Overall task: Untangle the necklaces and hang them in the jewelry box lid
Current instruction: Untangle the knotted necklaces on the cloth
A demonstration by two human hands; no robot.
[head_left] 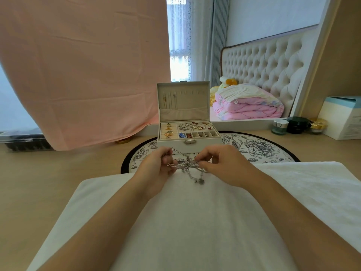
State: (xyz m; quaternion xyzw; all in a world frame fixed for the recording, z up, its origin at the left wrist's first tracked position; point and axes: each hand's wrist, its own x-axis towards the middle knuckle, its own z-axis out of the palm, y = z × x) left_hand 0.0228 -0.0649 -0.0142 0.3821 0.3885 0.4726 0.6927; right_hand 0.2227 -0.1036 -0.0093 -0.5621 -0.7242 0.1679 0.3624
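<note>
A tangle of silver necklaces (188, 166) hangs between my two hands just above a white towel (195, 222). My left hand (159, 169) pinches chain links at the tangle's left end. My right hand (218, 165) pinches the knot near its middle. A round pendant (201, 181) dangles down onto the towel. Behind the hands stands the white jewelry box (214, 142), open. Its upright lid (183, 100) holds a row of hooks, and thin chains (170, 101) hang at the lid's left side. The box tray holds rings, earrings and small charms.
The box sits on a round floral mat (259, 147) on a wooden desk. Small jars (297, 125) and a white-and-blue carton (343, 118) stand at the right. A pink cloth (82, 71) hangs at the left over a dark tray (23, 142).
</note>
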